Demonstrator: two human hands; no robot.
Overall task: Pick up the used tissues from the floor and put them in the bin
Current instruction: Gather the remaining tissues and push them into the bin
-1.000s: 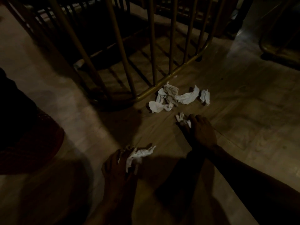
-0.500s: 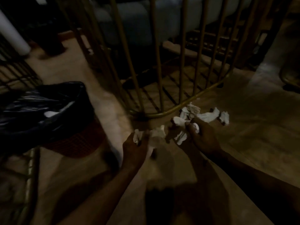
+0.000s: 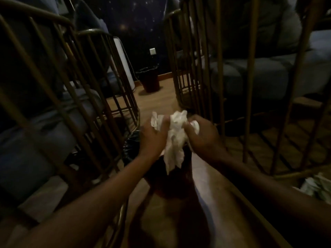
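Both hands are raised together in the middle of the dim view, holding a bunch of crumpled white tissues point(image 3: 174, 138). My left hand point(image 3: 152, 138) grips the left part of the bunch, my right hand point(image 3: 204, 136) the right part, and a long piece hangs down between them. Directly beneath the hands stands the dark bin point(image 3: 170, 178) with a black liner point(image 3: 129, 147); its opening is mostly hidden by my hands. More white tissues point(image 3: 315, 185) lie on the floor at the right edge.
A metal-barred chair point(image 3: 75, 108) with a grey cushion stands close on the left, another barred chair point(image 3: 250, 86) on the right. Wooden floor point(image 3: 154, 102) runs between them to a second dark bin point(image 3: 150, 79) by the far wall.
Both hands lifted off the floor with tissues and came together over the bin. The view swung left and up, so the floor pile slid to the right edge.
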